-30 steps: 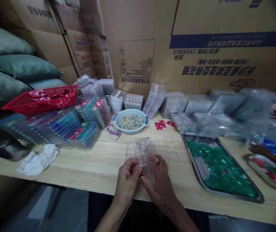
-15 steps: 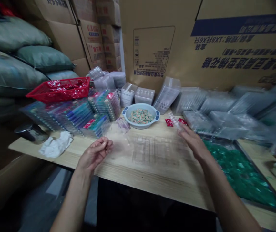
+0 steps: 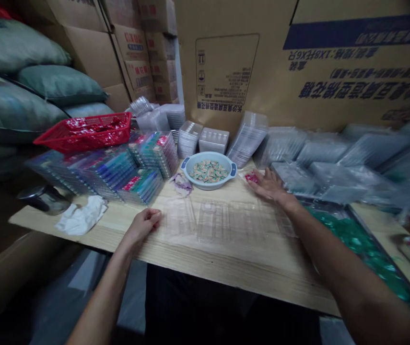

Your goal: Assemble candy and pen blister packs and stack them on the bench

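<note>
My left hand (image 3: pixel 142 226) rests on the front of the wooden table (image 3: pixel 82 225), fingers loosely curled, holding nothing. Just to its right lie clear plastic blister trays (image 3: pixel 214 221), flat on the wood. My right hand (image 3: pixel 271 186) lies spread further back, its fingertips beside a small red packet (image 3: pixel 251 178). Near that hand sits a pale blue bowl (image 3: pixel 208 159) with blue handles, filled with small printed packets. The right hand touches no packet that I can make out.
Stacks of filled blister trays (image 3: pixel 107 172) stand at the back left, beside a red basket (image 3: pixel 84 132). A metal tray of green items (image 3: pixel 356 235) lies at the right, under bagged clear trays (image 3: pixel 323 153). A white cloth (image 3: pixel 82 216) lies at the left. Cardboard boxes and sacks wall the back.
My hands have moved apart from the clear tray they held together. The tray now lies on the table, the right hand has gone far right to the red packets, and the left has gone left.
</note>
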A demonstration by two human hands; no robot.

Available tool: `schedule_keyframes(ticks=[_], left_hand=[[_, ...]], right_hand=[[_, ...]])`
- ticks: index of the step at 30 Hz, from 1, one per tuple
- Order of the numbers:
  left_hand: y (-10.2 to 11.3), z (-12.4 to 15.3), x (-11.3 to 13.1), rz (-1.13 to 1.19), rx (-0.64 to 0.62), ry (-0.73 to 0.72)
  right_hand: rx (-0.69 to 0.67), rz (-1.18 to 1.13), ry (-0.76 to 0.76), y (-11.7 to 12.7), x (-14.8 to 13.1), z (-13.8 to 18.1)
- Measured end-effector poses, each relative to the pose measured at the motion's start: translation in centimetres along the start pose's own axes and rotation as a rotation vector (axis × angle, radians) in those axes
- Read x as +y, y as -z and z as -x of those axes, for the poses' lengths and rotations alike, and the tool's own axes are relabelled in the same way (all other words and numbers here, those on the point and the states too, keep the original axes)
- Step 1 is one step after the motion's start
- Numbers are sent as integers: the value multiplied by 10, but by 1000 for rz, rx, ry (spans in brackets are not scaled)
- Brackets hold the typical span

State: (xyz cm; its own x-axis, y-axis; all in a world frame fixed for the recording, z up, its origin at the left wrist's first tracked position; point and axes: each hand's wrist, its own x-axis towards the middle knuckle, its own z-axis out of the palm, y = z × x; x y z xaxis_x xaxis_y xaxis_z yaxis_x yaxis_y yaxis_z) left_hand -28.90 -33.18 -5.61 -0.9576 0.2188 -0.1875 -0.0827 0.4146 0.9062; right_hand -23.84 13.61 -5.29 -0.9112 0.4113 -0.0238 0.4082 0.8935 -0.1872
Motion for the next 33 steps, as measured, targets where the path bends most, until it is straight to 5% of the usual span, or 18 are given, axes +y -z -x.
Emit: schedule_keyframes(ticks=[3, 7, 12, 21, 27, 33], left_hand=[[-21, 14, 3, -374, 213, -269], [-68, 48, 11, -679, 31, -578], [-115, 69, 12, -879, -111, -601], [-120, 70, -8, -892, 13, -858], [-116, 74, -16, -780, 91, -976], [-117, 77, -17, -736, 161, -994]], right_hand=[[40, -52, 17, 3, 10, 14], [57, -53, 83, 6, 23, 63], [104, 14, 125, -21, 20, 152], [275, 18, 164, -55, 3, 236], [291, -11, 180, -43, 16, 221], [180, -24, 55, 0, 1, 105]])
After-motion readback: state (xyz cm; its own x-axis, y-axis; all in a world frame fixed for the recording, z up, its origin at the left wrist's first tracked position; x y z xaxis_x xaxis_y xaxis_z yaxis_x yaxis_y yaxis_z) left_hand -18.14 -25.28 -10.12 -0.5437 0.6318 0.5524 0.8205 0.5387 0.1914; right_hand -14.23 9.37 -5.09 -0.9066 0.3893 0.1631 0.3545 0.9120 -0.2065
